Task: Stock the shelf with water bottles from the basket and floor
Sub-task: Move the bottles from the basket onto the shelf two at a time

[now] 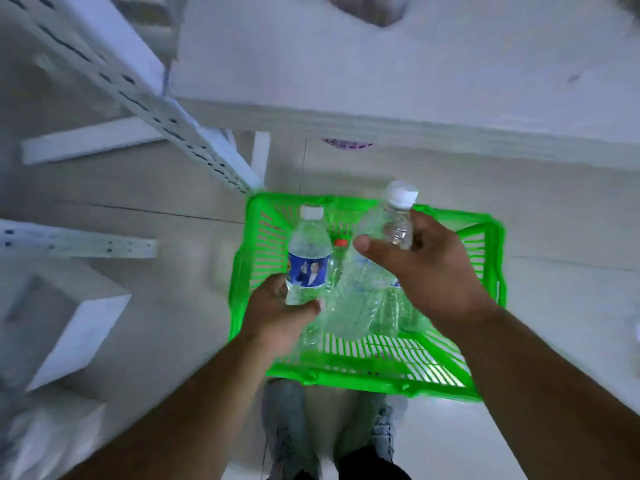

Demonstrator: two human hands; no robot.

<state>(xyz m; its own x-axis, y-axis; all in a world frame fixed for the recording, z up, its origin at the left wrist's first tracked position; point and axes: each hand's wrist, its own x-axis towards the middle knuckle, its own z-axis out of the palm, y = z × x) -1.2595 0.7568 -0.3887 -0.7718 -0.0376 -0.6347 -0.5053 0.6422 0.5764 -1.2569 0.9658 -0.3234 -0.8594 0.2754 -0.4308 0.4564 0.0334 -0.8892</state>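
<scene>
Green basket [485, 237] on the floor [156, 188], just below the white shelf [381, 126]. Above the basket, left hand [277, 313] grips a labelled bottle [308, 258]; right hand [426, 268] grips a clear bottle [367, 271]. More bottles lie inside.

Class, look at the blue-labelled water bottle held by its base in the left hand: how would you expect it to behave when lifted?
The blue-labelled bottle looks full, so probably heavy for its size. The left hand grips only its base, so it may tip. Its thin clear plastic likely dents under squeezing.
</scene>
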